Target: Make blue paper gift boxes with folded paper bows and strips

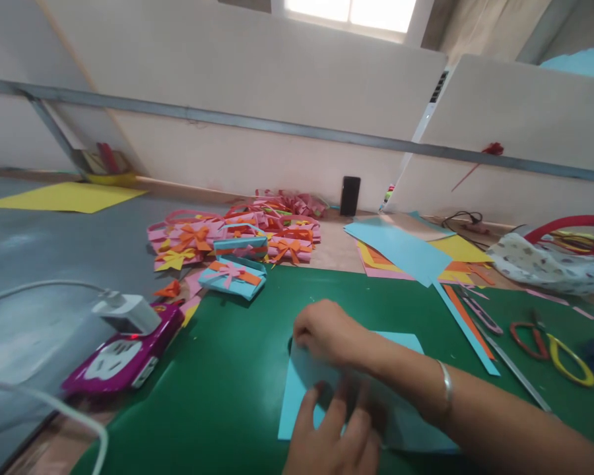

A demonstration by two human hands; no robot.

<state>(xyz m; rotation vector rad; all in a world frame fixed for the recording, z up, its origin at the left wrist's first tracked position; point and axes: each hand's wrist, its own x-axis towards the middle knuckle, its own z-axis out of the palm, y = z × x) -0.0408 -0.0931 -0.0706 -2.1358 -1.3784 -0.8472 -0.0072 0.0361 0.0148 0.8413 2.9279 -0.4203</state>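
A light blue sheet of paper (288, 412) lies on the green cutting mat (237, 369) in front of me. My right hand (324, 332) is closed over the sheet's upper left part, its wrist circled by a silver bangle. A small dark bit shows beside its fingers, but what the hand grips is hidden. Nearer to me, my left hand (334, 432) rests on the same sheet with its fingers apart, slightly blurred. The right forearm crosses over the paper and covers much of it.
Folded pink paper bags (247, 227) and a blue paper bag (233, 277) lie at the back. Coloured sheets (400, 244), a box cutter (480, 313), paper strips and scissors (569, 359) are on the right. A purple power strip (121, 359) with a charger stands left.
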